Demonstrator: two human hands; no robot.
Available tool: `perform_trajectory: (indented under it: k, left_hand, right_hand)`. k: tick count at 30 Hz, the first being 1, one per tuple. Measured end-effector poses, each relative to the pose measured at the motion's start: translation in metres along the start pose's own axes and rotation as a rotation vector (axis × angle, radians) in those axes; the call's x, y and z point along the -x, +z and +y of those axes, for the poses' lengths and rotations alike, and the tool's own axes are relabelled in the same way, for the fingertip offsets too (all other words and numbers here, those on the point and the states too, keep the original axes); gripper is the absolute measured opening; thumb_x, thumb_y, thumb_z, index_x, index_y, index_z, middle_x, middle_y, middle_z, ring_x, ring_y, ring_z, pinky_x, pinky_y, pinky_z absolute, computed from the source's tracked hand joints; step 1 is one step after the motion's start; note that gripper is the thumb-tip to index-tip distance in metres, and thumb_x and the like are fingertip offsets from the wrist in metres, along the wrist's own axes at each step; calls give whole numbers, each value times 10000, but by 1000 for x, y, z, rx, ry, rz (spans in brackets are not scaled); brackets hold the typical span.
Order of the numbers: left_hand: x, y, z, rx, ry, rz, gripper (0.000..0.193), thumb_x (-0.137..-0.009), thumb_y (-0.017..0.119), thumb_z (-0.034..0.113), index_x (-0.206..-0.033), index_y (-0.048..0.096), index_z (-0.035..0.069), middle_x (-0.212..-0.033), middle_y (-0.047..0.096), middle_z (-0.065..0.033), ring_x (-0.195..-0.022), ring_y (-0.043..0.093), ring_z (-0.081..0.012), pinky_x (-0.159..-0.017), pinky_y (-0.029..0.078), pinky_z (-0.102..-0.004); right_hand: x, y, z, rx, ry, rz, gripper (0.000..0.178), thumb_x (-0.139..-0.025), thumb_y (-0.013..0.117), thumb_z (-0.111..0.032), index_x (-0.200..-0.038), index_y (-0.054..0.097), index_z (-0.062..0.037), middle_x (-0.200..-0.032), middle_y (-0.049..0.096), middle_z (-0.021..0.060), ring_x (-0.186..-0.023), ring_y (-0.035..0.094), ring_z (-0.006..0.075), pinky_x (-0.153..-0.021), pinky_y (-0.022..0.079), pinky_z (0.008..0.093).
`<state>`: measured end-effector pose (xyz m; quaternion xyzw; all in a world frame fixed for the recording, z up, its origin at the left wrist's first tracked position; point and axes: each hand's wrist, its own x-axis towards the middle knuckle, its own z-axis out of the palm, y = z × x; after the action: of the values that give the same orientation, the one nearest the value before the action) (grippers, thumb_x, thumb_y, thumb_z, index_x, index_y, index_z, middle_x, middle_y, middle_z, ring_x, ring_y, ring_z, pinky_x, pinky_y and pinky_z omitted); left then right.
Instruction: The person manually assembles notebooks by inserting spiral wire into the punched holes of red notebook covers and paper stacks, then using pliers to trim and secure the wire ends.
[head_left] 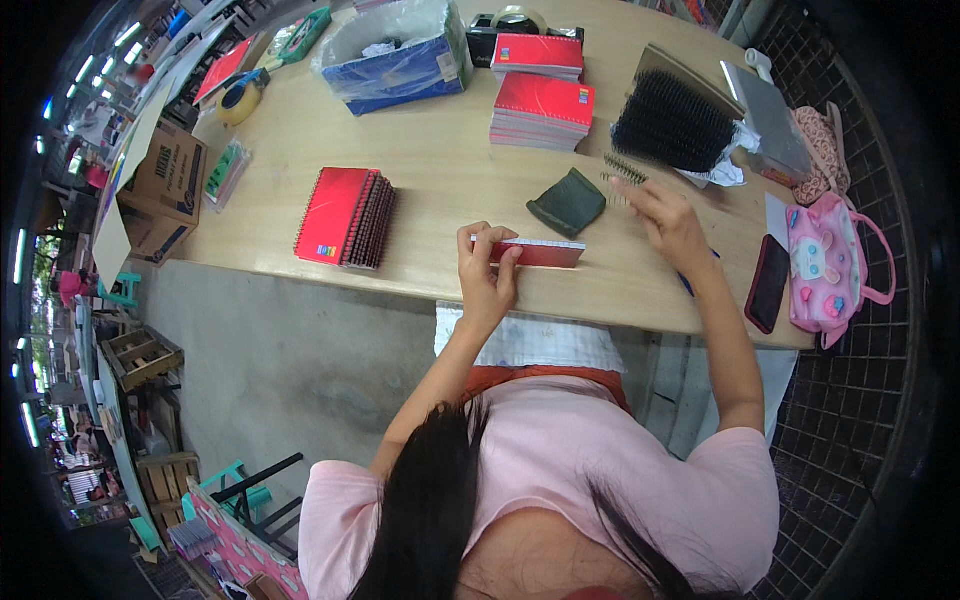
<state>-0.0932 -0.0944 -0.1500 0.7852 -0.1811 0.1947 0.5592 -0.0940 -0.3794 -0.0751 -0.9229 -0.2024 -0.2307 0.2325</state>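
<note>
Near the table's front edge, my left hand is closed around a small red-covered notebook, stood on its long side with the page edges up. My right hand is raised to the right and pinches a short dark binding coil, slightly blurred. Between the hands, a bit farther off, lies a dark green folded pad. A row of black binding coils rests beyond my right hand. To the left, a stack of red spiral-bound notebooks has dark coils along its side.
Two piles of red-covered booklets sit at the back. Left of them stand a blue plastic-lined box, a tape dispenser and a cardboard carton. At right are a phone, a pink bag and a wire mesh wall.
</note>
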Motion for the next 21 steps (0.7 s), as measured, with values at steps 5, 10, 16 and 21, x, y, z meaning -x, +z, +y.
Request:
perform_trajectory:
  k: [5, 10, 16, 21]
  left_hand:
    - [-2, 3, -5, 31, -1, -25, 148, -884, 688, 59, -1015, 631, 22, -1020, 498, -124, -943, 535, -239, -786, 475, -334]
    - [-1, 3, -4, 39, -19, -34, 138, -900, 682, 74, -1021, 637, 26, -1043, 466, -104, -938, 535, -204, -799, 470, -312]
    - [-2, 4, 2, 8, -27, -15, 146, -872, 696, 50, -1008, 648, 28, -1031, 470, -102, -940, 518, -201, -814, 457, -303]
    - [1, 7, -5, 24, -9, 41, 156, -837, 699, 1, -984, 647, 11, -1004, 506, -132, -918, 520, -239, -755, 476, -325]
  right_hand:
    - [14, 10, -27, -249, 241, -227, 255, -822, 716, -65, -1075, 747, -79, -861, 641, 116, -789, 627, 240, -699, 515, 338]
    - [15, 17, -40, -541, 247, -106, 194, -827, 710, -46, -1014, 756, -67, -873, 661, 98, -832, 647, 207, -711, 517, 324]
    - [15, 15, -39, -606, 208, -104, 186, -783, 718, 4, -962, 744, -35, -959, 685, 106, -898, 658, 232, -797, 514, 328]
    - [17, 14, -38, -567, 190, -87, 162, -786, 719, -4, -944, 740, -31, -966, 689, 110, -927, 653, 246, -823, 508, 341]
